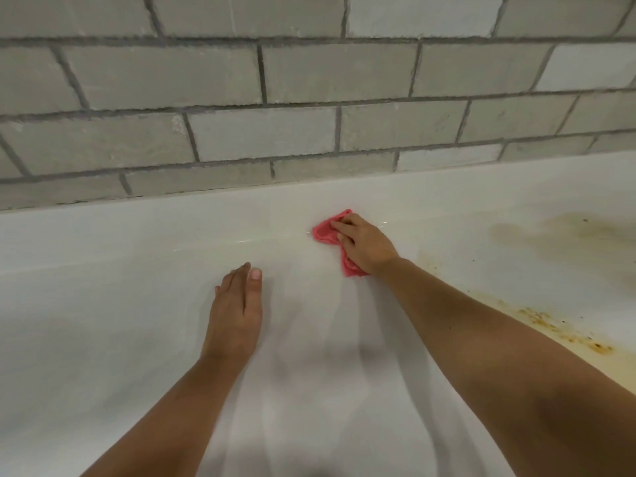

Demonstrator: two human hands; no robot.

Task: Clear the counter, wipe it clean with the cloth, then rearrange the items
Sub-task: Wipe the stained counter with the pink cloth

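Observation:
A small pink cloth (326, 230) lies bunched on the white counter (120, 270) near its back edge. My right hand (364, 244) lies on top of the cloth with its fingers curled over it, pressing it to the surface. One end of the cloth sticks out under my wrist. My left hand (237, 311) rests flat on the counter to the left and nearer to me, fingers straight and together, holding nothing.
A grey brick wall (309, 98) rises right behind the counter. Yellow-brown stains (568, 333) and a dull smear (557, 232) mark the counter to the right of my right arm. No other items are in view.

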